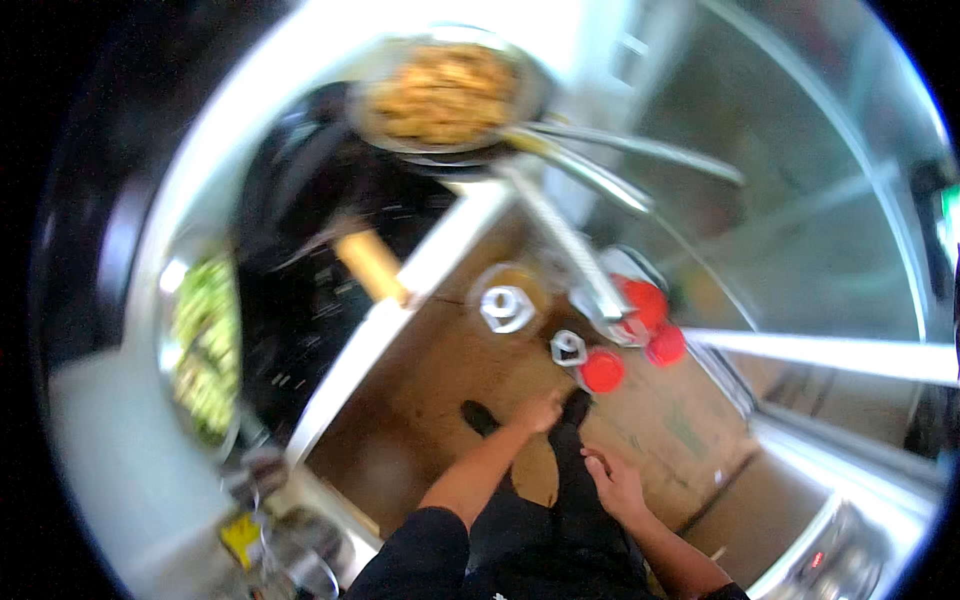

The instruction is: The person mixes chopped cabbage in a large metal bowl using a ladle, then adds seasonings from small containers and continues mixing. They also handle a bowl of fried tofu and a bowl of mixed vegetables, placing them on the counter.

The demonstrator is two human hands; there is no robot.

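Observation:
My left hand (541, 412) hangs low in front of my legs. Its fingers look bent, but blur hides whether they hold anything. To its right, my right hand (616, 484) hangs beside my thigh, loosely curled, with the thumb apart and nothing seen in it. Nearest to the hands, on the brown floor (420, 390), stands a container with a red lid (602, 371). Beside it is a white ring-shaped top (568, 348). A clear container with a white top (507, 307) and yellowish contents stands farther ahead.
A dark wok (300, 202) with a wooden handle (367, 262) lies ahead-left. Behind it is a round pan of browned food pieces (450, 94), near long metal handles (600, 176). Chopped green vegetables (204, 352) fill a metal bowl at left. Glass panels (795, 210) stand right.

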